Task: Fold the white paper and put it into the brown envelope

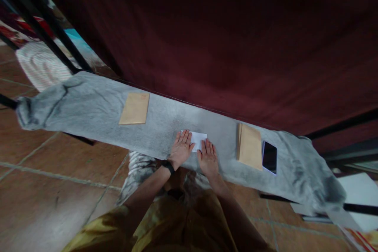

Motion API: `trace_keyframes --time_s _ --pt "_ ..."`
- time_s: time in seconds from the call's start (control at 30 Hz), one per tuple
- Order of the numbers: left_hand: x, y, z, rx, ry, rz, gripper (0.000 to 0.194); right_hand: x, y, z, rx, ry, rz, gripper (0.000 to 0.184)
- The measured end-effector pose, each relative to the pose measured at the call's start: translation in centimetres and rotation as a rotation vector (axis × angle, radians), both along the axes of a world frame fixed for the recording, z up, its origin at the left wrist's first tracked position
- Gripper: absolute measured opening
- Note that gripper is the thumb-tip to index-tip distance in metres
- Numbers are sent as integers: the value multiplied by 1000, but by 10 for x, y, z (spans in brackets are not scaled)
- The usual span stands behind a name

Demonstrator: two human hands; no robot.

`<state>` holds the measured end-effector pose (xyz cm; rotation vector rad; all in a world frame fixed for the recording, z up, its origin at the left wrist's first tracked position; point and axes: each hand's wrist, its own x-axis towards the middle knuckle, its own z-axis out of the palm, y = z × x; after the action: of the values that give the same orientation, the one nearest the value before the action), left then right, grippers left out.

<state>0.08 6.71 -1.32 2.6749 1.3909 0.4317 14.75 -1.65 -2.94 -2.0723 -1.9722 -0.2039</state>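
The person's yellow shorts (153,224) fill the near edge. Above them, both hands lie flat, fingers spread, on a white paper (198,139) on the grey cloth (88,106): left hand (180,148) on its 9 o'clock side, right hand (208,158) at its 5 o'clock. One brown envelope (134,108) lies at 10 o'clock, another (250,146) at 3 o'clock, beside a phone (269,157).

White paper (198,139) flat under fingers (185,137)
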Motion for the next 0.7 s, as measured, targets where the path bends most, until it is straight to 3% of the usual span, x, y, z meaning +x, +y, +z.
trace_keyframes --time_s 0.1,0.27,0.5,0.7 --pt "33 -11 2 -46 -30 -141 53 2 0 -1 -28 -11 39 53" --pt "67 -14 0 -97 -75 -140 56 5 0 -4 -88 3 113 57" --pt "23 -15 -12 -47 -76 -93 66 2 0 -9 15 72 44 56" --pt "-23 -31 -13 22 -34 -72 61 3 -2 -7 39 70 38 55"
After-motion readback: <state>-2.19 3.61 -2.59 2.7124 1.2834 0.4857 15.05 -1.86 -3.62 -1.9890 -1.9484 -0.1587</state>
